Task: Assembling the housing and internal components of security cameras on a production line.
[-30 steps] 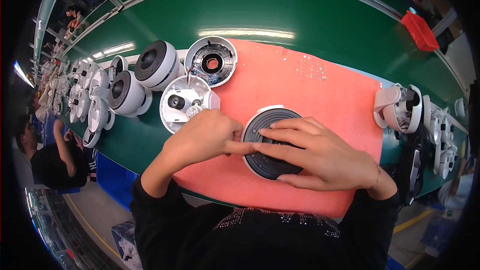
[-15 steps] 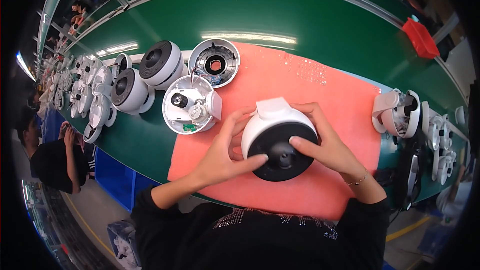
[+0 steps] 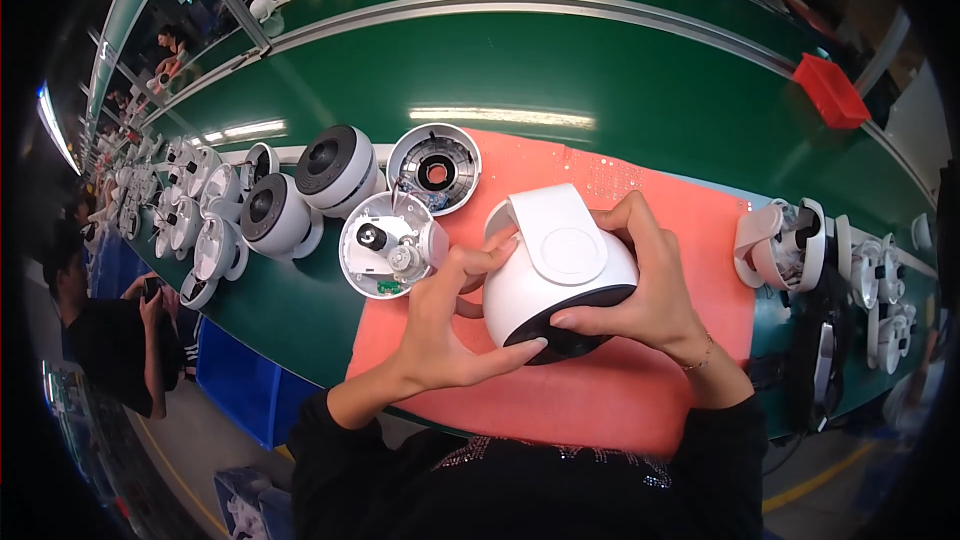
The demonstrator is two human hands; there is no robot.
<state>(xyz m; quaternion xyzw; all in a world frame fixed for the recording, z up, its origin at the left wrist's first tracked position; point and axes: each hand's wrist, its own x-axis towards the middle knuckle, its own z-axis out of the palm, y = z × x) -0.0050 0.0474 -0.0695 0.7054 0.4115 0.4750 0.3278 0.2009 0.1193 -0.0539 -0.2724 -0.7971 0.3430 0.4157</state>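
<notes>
Between both hands I hold a round white device [image 3: 515, 290] with a black front, tilted so that its flat white bracket arm [image 3: 560, 225] faces up. My left hand [image 3: 445, 325] grips its left side, thumb on the black face. On the other side my right hand [image 3: 645, 290] wraps round the shell, its thumb at the black front's edge. Left of my hands lies an opened white housing [image 3: 385, 265] showing a black cylinder, a white gear-like part and a green board. Its neighbour is an upturned front shell [image 3: 465, 165] with a round central hole.
A pink mat [image 3: 690, 240] covers part of the green table [image 3: 380, 60]. Assembled devices [image 3: 272, 215] and open shells crowd the left; more parts [image 3: 790, 245] stand at right. A red bin [image 3: 832, 90] sits far right. Another person [image 3: 110, 340] is at the left.
The device has been tipped in my hands: its bracket arm now shows broadly on top and the black face points down towards me. The view has shifted slightly.
</notes>
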